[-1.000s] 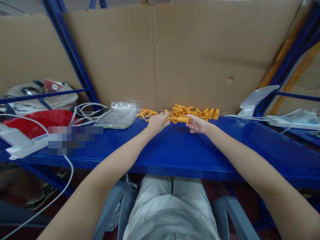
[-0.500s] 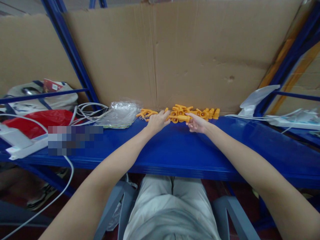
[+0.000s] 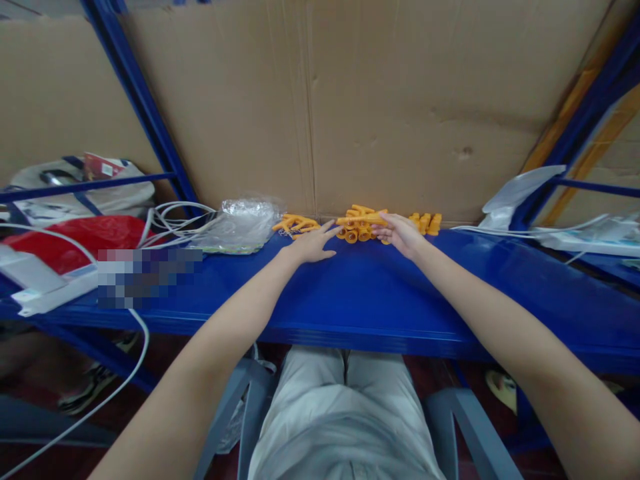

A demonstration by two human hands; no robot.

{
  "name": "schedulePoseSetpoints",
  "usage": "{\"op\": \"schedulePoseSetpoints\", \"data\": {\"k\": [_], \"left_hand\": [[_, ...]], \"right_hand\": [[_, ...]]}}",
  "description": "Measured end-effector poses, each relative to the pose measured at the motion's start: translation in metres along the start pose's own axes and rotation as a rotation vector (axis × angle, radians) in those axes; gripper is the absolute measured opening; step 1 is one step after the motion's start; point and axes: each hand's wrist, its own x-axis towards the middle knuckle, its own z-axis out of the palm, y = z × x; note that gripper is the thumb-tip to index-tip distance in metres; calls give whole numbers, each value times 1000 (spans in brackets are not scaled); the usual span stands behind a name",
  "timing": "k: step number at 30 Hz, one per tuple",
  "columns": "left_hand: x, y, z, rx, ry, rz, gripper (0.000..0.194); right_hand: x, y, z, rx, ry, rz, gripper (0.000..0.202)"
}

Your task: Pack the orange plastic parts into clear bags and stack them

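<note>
While the right hand (image 3: 404, 236) grasps a slim orange-yellow piece (image 3: 361, 219) between thumb and fingers, the left hand (image 3: 309, 247) reaches in from the other side with its fingers spread and its thumb held apart, gripping nothing that shows. The held piece lies roughly level, its far end pointing toward the left fingertips; whether they touch it cannot be told. It sits just above and in front of a pile of similar orange-yellow parts (image 3: 353, 235), several turning round, hollow ends toward the person. Just beyond the right hand, more such parts stand in a short row (image 3: 426, 224), and just behind the left hand lies a loose cluster of branching orange-yellow pieces (image 3: 299, 222) with thin chains (image 3: 286, 233) at its edge. All of these rest along the back of a blue table (image 3: 360, 300), close to a tall cardboard panel (image 3: 400, 107). Left of the cluster is a clear plastic bag (image 3: 237, 230), then looped white cables (image 3: 177, 212), a red bag (image 3: 107, 233) and a white power strip (image 3: 57, 288). Well to the right, another power strip (image 3: 590, 245) lies near a blue post (image 3: 575, 127). Below the table edge are the person's pale trousers (image 3: 317, 383), between grey chair arms (image 3: 463, 420).
</note>
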Motion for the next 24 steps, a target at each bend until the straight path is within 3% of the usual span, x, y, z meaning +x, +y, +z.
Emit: {"op": "schedulePoseSetpoints", "data": {"k": [4, 10, 15, 18, 24], "left_hand": [[-1, -11, -3, 56, -145, -178, 65], [0, -19, 0, 47, -204, -198, 47], [0, -17, -1, 40, -146, -172, 44], [0, -14, -3, 9, -76, -144, 40], [-1, -10, -7, -18, 9, -111, 34]], "right_hand": [[12, 4, 2, -137, 16, -323, 24], [43, 2, 12, -578, 176, -604, 32], [52, -3, 24, -1205, 330, -549, 35], [50, 0, 33, -1497, 331, -496, 38], [46, 6, 43, -1710, 287, -526, 39]]}}
